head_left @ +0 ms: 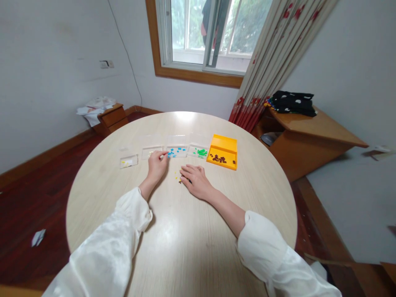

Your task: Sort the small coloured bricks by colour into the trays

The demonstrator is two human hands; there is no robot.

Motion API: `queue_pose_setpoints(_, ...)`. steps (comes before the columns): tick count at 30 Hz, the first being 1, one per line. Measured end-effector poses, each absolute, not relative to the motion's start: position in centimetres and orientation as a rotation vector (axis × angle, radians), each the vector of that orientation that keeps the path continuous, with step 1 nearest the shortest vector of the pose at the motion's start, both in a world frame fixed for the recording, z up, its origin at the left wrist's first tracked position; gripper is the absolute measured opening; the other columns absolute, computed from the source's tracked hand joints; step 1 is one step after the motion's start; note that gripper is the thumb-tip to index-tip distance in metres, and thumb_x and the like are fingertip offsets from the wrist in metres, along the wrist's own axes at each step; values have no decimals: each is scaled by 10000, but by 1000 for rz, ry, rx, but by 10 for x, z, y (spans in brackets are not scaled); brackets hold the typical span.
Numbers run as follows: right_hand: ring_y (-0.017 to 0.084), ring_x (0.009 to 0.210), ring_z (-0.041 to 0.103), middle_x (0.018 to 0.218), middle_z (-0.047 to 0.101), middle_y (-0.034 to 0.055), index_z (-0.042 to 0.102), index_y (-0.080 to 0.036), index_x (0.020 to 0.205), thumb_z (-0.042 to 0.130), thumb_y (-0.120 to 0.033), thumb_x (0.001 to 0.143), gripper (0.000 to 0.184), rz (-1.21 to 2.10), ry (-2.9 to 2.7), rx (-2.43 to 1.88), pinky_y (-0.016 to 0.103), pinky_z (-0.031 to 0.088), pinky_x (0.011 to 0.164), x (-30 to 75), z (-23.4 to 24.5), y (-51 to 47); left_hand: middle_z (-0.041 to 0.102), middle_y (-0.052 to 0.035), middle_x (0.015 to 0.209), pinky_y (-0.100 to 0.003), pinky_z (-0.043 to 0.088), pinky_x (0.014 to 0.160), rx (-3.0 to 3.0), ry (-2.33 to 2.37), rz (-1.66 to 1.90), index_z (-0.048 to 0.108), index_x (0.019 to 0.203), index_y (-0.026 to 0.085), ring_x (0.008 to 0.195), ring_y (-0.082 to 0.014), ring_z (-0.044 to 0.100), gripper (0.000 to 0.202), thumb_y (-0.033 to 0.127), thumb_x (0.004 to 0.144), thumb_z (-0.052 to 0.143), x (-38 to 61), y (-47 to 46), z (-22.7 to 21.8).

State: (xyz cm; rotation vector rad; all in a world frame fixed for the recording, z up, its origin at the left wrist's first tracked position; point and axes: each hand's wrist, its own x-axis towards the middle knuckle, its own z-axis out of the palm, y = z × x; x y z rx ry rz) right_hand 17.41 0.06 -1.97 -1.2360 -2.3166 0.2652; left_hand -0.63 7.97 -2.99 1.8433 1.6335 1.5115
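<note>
My left hand (157, 166) is closed in a pinch at the left edge of a clear box (186, 151) of small blue pieces (172, 153). Blue shows right at the fingertips, but whether a piece is between them I cannot make out. Flat on the table, with fingers stretched out, lies my right hand (197, 180). Beside its fingertips are a few tiny yellow pieces (176, 177) and dark brown pieces (180, 182), partly hidden by the hand. Another clear box (145, 153), with pale pieces in it, stands behind my left hand and is partly covered by it.
On the round table (185, 247), a clear box of green pieces (202, 152) stands by an open orange case (224, 142) holding brown pieces (220, 159). A small clear box (129, 166) with yellow and white bits lies far left. A wooden cabinet (321, 132) stands right.
</note>
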Motion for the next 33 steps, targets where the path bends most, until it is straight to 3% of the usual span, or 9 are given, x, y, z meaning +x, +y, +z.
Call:
queue_pose_setpoints(16, 211, 1132, 500, 1149, 621, 106, 627, -179, 1035, 402, -231, 940, 250, 266, -2306, -1223, 425, 293, 934, 174, -17, -1, 693, -56, 765, -344, 441, 775, 1842, 1732, 1489, 675, 697, 178, 783, -211, 599, 109, 216, 710, 574, -13, 97, -35)
queue_pose_setpoints(22, 213, 1094, 521, 1104, 633, 104, 635, -183, 1009, 403, -216, 933, 246, 272, -2278, -1209, 419, 330, 918, 174, -17, 0, 699, -67, 814, -362, 438, 802, 1908, 1724, 1480, 703, 755, 182, 834, -227, 601, 150, 210, 732, 558, -13, 98, -36)
queue_pose_setpoints(27, 231, 1120, 496, 1157, 612, 114, 619, -177, 1084, 399, -211, 925, 273, 228, -2202, -1211, 422, 352, 933, 175, -19, 0, 696, -80, 837, -351, 447, 781, 1932, 1660, 1522, 704, 794, 176, 841, -218, 594, 174, 232, 763, 542, -8, 88, -30)
queue_pose_setpoints(33, 240, 1155, 458, 1214, 577, 130, 564, -164, 1202, 364, -218, 929, 343, 145, -2144, -1177, 435, 352, 955, 177, -16, -2, 697, -65, 772, -298, 471, 665, 1808, 1289, 1405, 694, 804, 151, 675, -166, 600, 231, 318, 776, 537, 11, 66, -21)
